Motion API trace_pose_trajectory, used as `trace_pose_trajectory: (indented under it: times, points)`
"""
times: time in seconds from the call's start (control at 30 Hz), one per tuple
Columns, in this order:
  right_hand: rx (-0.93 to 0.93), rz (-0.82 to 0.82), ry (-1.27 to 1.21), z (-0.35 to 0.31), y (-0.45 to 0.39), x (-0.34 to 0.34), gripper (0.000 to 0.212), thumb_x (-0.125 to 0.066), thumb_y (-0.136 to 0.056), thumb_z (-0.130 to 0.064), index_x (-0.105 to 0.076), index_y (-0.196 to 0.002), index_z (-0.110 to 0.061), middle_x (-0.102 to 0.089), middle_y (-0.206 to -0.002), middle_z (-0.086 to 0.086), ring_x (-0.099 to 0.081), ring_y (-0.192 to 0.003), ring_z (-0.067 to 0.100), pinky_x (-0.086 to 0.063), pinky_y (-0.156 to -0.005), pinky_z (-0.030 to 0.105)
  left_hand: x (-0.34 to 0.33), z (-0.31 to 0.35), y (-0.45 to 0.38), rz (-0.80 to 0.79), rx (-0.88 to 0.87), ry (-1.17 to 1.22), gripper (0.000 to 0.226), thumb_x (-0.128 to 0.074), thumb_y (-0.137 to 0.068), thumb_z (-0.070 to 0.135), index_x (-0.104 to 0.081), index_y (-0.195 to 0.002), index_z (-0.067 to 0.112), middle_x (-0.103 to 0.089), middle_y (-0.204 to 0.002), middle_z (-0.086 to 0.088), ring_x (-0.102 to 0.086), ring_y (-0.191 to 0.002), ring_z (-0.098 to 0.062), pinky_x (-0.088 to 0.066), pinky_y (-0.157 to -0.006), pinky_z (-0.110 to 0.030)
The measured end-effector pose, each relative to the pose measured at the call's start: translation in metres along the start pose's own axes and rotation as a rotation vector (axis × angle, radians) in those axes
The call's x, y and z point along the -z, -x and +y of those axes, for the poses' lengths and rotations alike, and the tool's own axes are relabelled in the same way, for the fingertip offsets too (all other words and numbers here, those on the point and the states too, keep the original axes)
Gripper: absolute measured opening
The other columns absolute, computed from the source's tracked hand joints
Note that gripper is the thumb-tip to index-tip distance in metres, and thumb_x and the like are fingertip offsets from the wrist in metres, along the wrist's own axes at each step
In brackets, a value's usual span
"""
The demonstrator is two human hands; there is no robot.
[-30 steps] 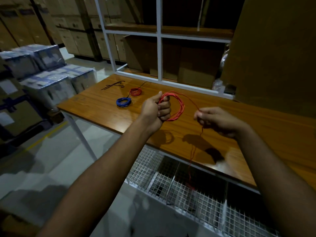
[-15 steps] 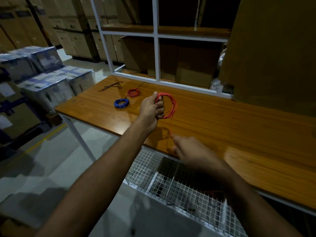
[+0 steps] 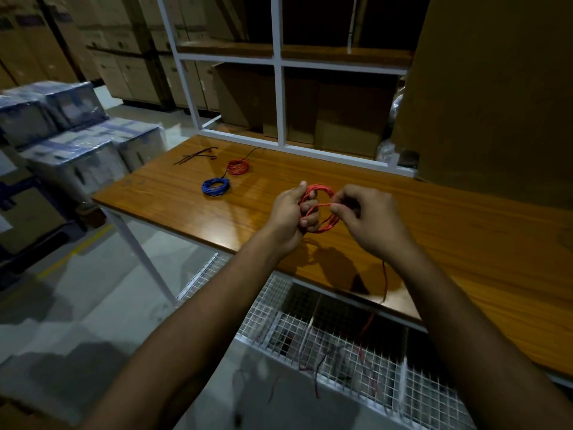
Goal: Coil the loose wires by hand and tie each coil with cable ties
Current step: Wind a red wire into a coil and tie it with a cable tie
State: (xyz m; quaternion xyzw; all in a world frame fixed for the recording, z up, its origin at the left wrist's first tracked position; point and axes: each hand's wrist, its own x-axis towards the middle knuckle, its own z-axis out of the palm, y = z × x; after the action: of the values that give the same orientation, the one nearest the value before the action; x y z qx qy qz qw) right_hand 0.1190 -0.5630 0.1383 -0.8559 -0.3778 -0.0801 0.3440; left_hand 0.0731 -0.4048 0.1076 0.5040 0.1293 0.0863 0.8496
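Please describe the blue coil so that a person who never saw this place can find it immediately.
Look at the wooden table, toward its far left corner. Two small wire coils lie there, nearer than the black cable ties. The blue coil is the nearer one, closer to the left edge; the other, the red coil, lies just behind it.

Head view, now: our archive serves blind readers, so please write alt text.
A left hand grips a red wire coil while the right hand pinches its strand above a wooden table. A blue coil lies farther left.
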Motion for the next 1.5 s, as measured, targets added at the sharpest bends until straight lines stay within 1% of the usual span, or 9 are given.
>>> trace_pose_trajectory:
  times: [0.17, 0.33, 0.47, 0.57, 0.8, 0.9, 1.03, 1.27, 1.5]
  points:
    - [0.112, -0.09, -0.03, 0.001, -0.006, 0.014, 0.022, -0.061, -0.096, -0.015, -0.068, -0.114, -0.024, -0.062, -0.098, -0.006, -0.061, -0.07, 0.005, -0.056, -0.064, 0.024, 0.001, 0.002, 0.003, 0.011, 0.02, 0.021, 0.036, -0.032, -0.108, 0.034, -0.045, -0.081, 0.014, -0.042, -0.056, 0.005, -0.031, -0.036, -0.007, -0.027, -0.038, -0.021]
    - [0.229, 0.148, 0.189, -0.006, -0.028, 0.015, 0.014, -0.067, -0.092, -0.032, -0.07, -0.096, -0.019, -0.069, -0.087, -0.002, -0.061, -0.075, 0.009, -0.054, -0.066, 0.032, -0.008, -0.006, 0.008, -0.045, 0.09, 0.014, 0.038, -0.03, -0.108, 0.034, -0.047, -0.081, 0.014, -0.045, -0.056, 0.005, -0.029, -0.035, -0.005, -0.026, -0.036, -0.02]
    - [0.055, 0.121, 0.32, 0.006, -0.049, 0.015, 0.031, -0.063, -0.086, -0.056, -0.063, -0.082, -0.025, -0.059, -0.072, -0.008, -0.055, -0.068, 0.01, -0.048, -0.059, 0.031, -0.009, -0.001, 0.013, -0.113, 0.124, 0.11, 0.045, -0.026, -0.108, 0.04, -0.048, -0.079, 0.014, -0.035, -0.051, 0.008, -0.027, -0.036, -0.005, -0.025, -0.037, -0.02]
    - [0.014, -0.036, 0.104, 0.018, -0.051, 0.012, 0.025, -0.056, -0.095, -0.046, -0.06, -0.076, -0.03, -0.059, -0.07, -0.006, -0.054, -0.066, 0.01, -0.047, -0.06, 0.035, -0.004, 0.01, 0.011, -0.115, 0.095, 0.148, 0.044, -0.028, -0.107, 0.039, -0.048, -0.077, 0.015, -0.032, -0.051, 0.008, -0.026, -0.038, -0.006, -0.022, -0.038, -0.02]
    - [-0.279, -0.494, -0.663, 0.051, -0.016, 0.005, 0.022, -0.045, -0.103, -0.008, -0.064, -0.113, -0.013, -0.057, -0.087, 0.005, -0.053, -0.073, 0.013, -0.048, -0.065, 0.027, 0.014, 0.036, 0.004, -0.003, -0.018, 0.238, 0.038, -0.033, -0.107, 0.034, -0.048, -0.076, 0.018, -0.033, -0.052, 0.009, -0.026, -0.039, -0.005, -0.021, -0.039, -0.02]
    - [-0.424, -0.427, -0.798, 0.041, 0.002, -0.007, 0.016, -0.049, -0.101, -0.004, -0.063, -0.109, -0.005, -0.063, -0.088, 0.011, -0.063, -0.072, 0.014, -0.058, -0.066, 0.025, 0.016, 0.04, 0.0, 0.036, -0.047, 0.215, 0.037, -0.034, -0.107, 0.034, -0.048, -0.077, 0.017, -0.034, -0.052, 0.009, -0.028, -0.04, -0.006, -0.023, -0.038, -0.02]
    - [-0.475, -0.248, -0.554, 0.017, 0.016, -0.034, 0.011, -0.055, -0.1, -0.014, -0.065, -0.104, -0.018, -0.068, -0.079, 0.011, -0.067, -0.064, 0.018, -0.061, -0.063, 0.038, 0.015, 0.032, -0.01, 0.103, -0.058, 0.157, 0.037, -0.033, -0.108, 0.035, -0.048, -0.079, 0.017, -0.035, -0.052, 0.009, -0.028, -0.04, -0.006, -0.024, -0.038, -0.02]
    - [-0.013, -0.439, 0.353, -0.026, 0.026, -0.036, 0.051, -0.046, -0.095, 0.002, -0.039, -0.144, -0.012, -0.05, -0.133, 0.01, -0.049, -0.119, 0.024, -0.043, -0.09, 0.034, 0.008, 0.02, -0.019, 0.15, -0.102, 0.038, 0.035, -0.032, -0.108, 0.036, -0.047, -0.082, 0.018, -0.038, -0.052, 0.008, -0.032, -0.041, -0.008, -0.029, -0.045, -0.024]
    - [0.546, -0.01, 0.537, -0.024, 0.007, 0.004, 0.023, -0.062, -0.093, -0.017, -0.065, -0.116, -0.011, -0.067, -0.094, 0.008, -0.064, -0.071, 0.022, -0.046, -0.051, 0.028, -0.002, 0.01, -0.016, 0.149, -0.115, -0.172, 0.036, -0.035, -0.107, 0.037, -0.05, -0.084, 0.015, -0.046, -0.064, 0.002, -0.044, -0.06, -0.014, -0.041, -0.061, -0.025]
